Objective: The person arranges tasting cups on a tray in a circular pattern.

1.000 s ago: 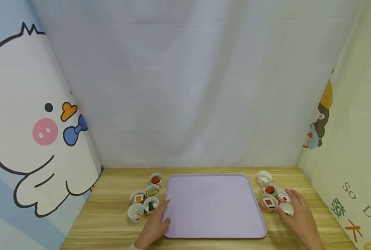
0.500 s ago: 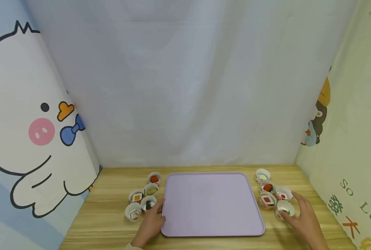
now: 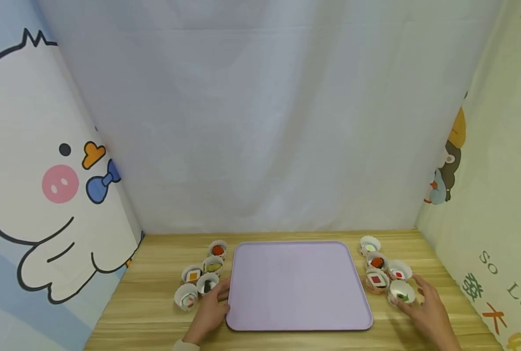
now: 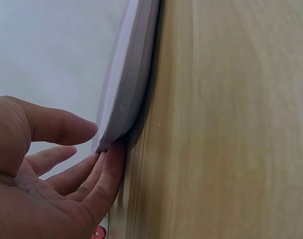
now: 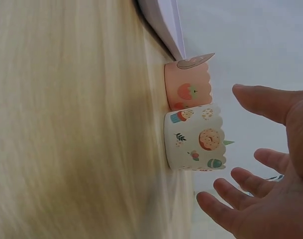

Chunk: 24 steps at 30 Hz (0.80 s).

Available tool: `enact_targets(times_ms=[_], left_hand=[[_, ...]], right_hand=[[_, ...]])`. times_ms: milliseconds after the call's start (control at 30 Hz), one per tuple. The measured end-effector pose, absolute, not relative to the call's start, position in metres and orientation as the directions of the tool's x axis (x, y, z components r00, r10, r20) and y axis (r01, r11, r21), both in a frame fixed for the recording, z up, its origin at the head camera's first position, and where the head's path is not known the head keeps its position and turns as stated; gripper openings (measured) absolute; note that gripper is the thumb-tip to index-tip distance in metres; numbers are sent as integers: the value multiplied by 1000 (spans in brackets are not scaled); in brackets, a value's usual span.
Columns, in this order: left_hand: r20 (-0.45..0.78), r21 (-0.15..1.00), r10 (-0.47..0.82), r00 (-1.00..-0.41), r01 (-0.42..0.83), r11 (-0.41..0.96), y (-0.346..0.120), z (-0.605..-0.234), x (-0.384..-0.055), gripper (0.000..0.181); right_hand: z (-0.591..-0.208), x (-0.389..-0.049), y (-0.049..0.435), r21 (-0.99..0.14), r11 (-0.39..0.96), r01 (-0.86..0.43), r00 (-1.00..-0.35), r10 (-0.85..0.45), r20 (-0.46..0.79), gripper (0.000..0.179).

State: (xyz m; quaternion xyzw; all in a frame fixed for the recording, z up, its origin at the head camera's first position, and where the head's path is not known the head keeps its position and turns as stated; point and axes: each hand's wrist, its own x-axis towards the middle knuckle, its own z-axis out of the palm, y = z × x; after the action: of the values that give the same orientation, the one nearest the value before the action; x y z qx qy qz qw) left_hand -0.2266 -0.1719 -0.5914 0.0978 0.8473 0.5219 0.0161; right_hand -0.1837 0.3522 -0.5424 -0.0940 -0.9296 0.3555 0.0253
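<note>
A pale purple tray (image 3: 299, 285) lies flat on the table. At its left edge is my left hand (image 3: 208, 311); in the left wrist view, its fingertips (image 4: 111, 167) touch the tray's rim from below and the thumb is close to the rim's upper side. My right hand (image 3: 429, 309) is spread beside a white paper baking cup (image 3: 401, 293) with a green piece inside. In the right wrist view the fingers (image 5: 231, 194) are apart from this cup's printed wall, with nothing held. A pink paper cup (image 5: 188, 85) with strawberry prints stands behind it.
Several paper cups with small sushi-like pieces stand left of the tray, among them one with an orange-topped piece (image 3: 193, 275). More stand at its right, including a cup with a red-topped piece (image 3: 376, 262). A white curtain (image 3: 260, 122) hangs behind the wooden table (image 3: 146, 273).
My left hand has drawn slightly left, its thumb moving off the tray's surface to the edge. The right hand has backed right from over the white cup, showing its green content.
</note>
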Motion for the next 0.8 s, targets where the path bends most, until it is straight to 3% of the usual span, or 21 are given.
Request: enact_targets(times_ms=[167, 400, 800], left_hand=[[50, 937, 211, -976, 119, 330, -177, -594, -230, 69], [13, 955, 231, -973, 81, 286, -181, -596, -233, 69], [-40, 945, 220, -975, 34, 324, -185, -597, -234, 68]], right_hand=[[-545, -186, 356, -687, 703, 183, -981, 178, -80, 103], [-550, -190, 363, -796, 536, 279, -960, 158, -230, 105], [-562, -195, 364, -815, 512, 273, -962, 161, -221, 90]])
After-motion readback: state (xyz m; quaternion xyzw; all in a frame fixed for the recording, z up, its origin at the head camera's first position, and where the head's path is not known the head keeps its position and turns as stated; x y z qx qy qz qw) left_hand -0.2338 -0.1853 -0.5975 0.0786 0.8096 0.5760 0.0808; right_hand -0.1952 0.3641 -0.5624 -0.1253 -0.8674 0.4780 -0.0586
